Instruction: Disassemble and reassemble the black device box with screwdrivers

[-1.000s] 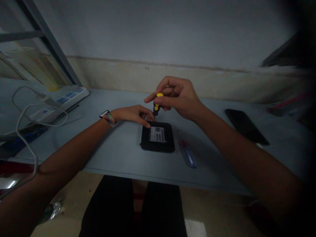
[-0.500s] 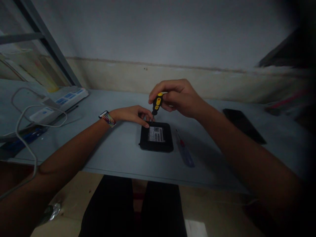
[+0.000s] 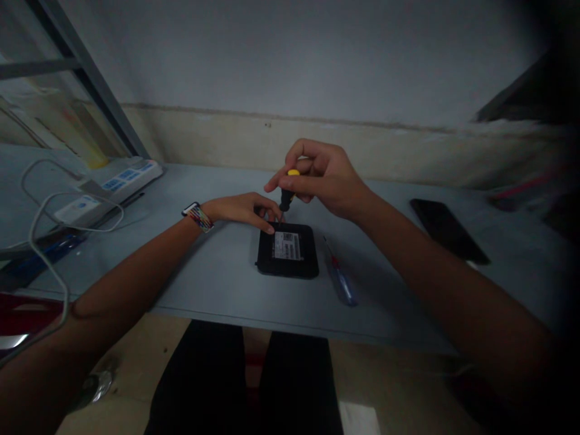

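Observation:
A flat black box with a white printed label lies on the table, its label upward. My left hand holds its far left corner, thumb on top and fingers curled by the far edge. In my right hand is a black and yellow screwdriver, gripped between thumb and fingers. It stands nearly upright, with its tip at the box's far edge close to my left fingertips; the exact contact spot is too small to make out. A second screwdriver, with a clear bluish handle and red collar, lies right of the box.
On the left are a white power strip and a looping white cable. A dark phone lies to the right beyond my forearm. The wall rises behind the table, whose front edge is above my legs.
The fingers of my right hand have shifted around the screwdriver handle, which has turned so less yellow shows. My left hand and the box stay in place.

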`<state>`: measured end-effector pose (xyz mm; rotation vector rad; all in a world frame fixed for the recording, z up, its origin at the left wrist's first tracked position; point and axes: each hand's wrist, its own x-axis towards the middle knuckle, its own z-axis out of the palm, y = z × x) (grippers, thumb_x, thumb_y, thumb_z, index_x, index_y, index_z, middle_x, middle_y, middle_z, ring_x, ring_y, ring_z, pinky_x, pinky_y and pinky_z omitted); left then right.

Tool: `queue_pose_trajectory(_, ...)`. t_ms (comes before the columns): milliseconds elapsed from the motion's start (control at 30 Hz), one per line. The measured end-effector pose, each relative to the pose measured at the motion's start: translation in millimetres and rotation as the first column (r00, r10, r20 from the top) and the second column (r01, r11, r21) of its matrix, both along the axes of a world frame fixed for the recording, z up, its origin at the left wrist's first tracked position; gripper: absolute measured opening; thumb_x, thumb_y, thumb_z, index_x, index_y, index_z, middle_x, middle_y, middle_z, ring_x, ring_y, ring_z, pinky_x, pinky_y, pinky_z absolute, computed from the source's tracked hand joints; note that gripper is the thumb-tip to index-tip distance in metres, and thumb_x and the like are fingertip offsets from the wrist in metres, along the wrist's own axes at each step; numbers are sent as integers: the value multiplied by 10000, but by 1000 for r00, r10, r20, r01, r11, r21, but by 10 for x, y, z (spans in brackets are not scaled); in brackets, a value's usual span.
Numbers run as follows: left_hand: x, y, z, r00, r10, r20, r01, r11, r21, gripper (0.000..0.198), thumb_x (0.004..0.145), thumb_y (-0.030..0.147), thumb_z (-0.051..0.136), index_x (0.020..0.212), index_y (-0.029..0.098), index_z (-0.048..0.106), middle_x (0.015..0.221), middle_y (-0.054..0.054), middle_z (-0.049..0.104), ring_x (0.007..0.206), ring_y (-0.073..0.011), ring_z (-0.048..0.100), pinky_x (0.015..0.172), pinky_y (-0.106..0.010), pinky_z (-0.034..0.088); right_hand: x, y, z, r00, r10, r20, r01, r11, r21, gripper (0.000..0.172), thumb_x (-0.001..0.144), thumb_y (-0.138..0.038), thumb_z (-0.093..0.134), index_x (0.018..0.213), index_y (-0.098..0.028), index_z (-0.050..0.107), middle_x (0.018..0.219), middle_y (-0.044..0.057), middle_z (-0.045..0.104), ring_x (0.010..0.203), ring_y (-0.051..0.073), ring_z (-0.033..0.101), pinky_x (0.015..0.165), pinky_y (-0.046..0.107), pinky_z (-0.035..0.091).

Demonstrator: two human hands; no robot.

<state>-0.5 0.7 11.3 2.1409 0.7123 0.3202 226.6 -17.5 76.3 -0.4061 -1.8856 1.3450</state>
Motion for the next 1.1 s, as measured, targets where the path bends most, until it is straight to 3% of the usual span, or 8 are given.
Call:
queue_pose_trajectory(233, 8, -11, 41, 1000, -18, -2, 18, 1000, 3, 438, 829, 450, 869, 1200, 219, 835, 1086, -57, 786, 940, -193, 605, 850, -311, 441, 112, 71, 61, 1000, 2, 21, -4, 995, 96, 207, 855, -278, 886, 947, -143, 758, 1010, 74, 840, 538, 49, 484, 430, 203, 335)
queue_pose_trajectory(433, 8, 3, 30, 1000, -10, 13, 10, 1000, -19, 422, 805, 447, 891, 1166, 233, 845, 1061, -47, 787, 942, -193, 612, 838, -311, 430, 170, 97, 109, 990, 98, 102, -102, 994, 35, 215, 923, -302, 780, 1079, -158, 814, 1078, 75, 836, 530, 57, 487, 425, 221, 342)
queue_pose_trajectory(700, 11, -14, 35, 1000, -9, 20, 10, 1000, -24, 422, 813, 449, 891, 1164, 220, 841, 1043, -51, 764, 922, -187, 591, 839, -306, 436, 73, 1, 110, 992, 114, 53, -113, 993, -27, 239, 954, -322, 668, 973, -112, 781, 875, 76, 786, 487, 62, 415, 407, 244, 240)
queue_pose_trajectory(867, 10, -22, 37, 1000, -5, 3, 5, 1000, -13, 430, 825, 448, 881, 1189, 224, 836, 1043, -48, 760, 937, -191, 591, 851, -304, 435, 30, -9, 58, 995, 91, 29, -91, 996, -5, 274, 879, -288, 833, 1077, -141, 716, 816, 10, 730, 550, 62, 502, 427, 211, 240)
queue_pose_trajectory(967, 4, -4, 12, 1000, -9, -6, 8, 1000, -7, 452, 828, 471, 876, 1202, 220, 832, 1064, -53, 761, 941, -192, 590, 857, -306, 438, 9, 8, 15, 998, 62, 1, -62, 998, -25, 354, 829, -269, 914, 1006, -174, 623, 785, -12, 715, 551, 59, 521, 435, 193, 269)
queue_pose_trajectory(1100, -5, 22, -19, 1000, 0, 6, 0, 1000, 4, 449, 812, 477, 890, 1172, 215, 839, 1045, -53, 761, 926, -189, 589, 833, -303, 433, 14, 12, 21, 999, 53, 5, -53, 998, -23, 404, 819, -272, 935, 915, -192, 551, 862, 31, 766, 545, 51, 522, 428, 186, 297)
